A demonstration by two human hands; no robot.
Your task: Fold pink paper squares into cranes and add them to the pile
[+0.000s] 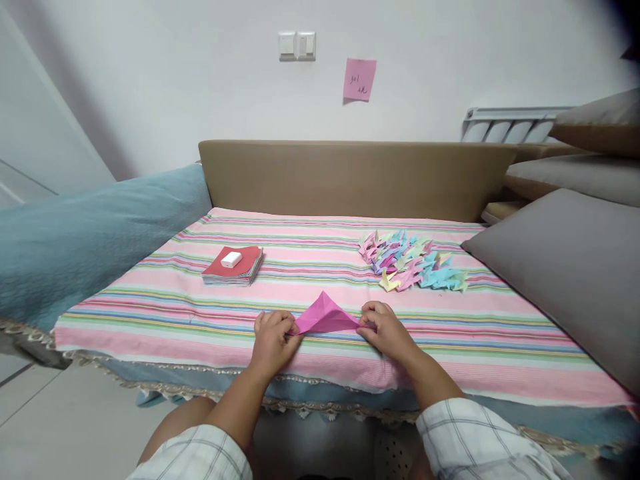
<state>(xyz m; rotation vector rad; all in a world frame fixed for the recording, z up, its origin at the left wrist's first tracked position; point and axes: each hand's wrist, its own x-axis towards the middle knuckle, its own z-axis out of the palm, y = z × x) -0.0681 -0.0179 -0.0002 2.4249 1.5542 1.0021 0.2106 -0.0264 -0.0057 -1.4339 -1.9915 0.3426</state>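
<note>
Pinching the two side corners of a pink paper sheet (325, 317), the left hand (274, 337) and the right hand (387, 330) hold it near the front edge of a striped cloth (300, 240) spread over a sofa. The fingers of each are closed on their own corner, and the sheet stands between them with its middle peak pointing away from the person. Creases show on it, so some folding looks done; it is far from the compact form of the folded paper pieces (415, 263) clustered beyond the right hand, and by that measure most of its folds seem left. How many exactly cannot be told.

Those pieces, in pink, blue, yellow, green and purple, lie close together and are too small to count. Beyond the left hand sits a stack of square paper (249, 264), red on top, apparently unfolded, with a small white block (231, 259) resting on it. A large grey cushion (555, 280) leans at the right side, well apart from the hands. Nothing stands between the hands, and both piles lie clear of the sheet.
</note>
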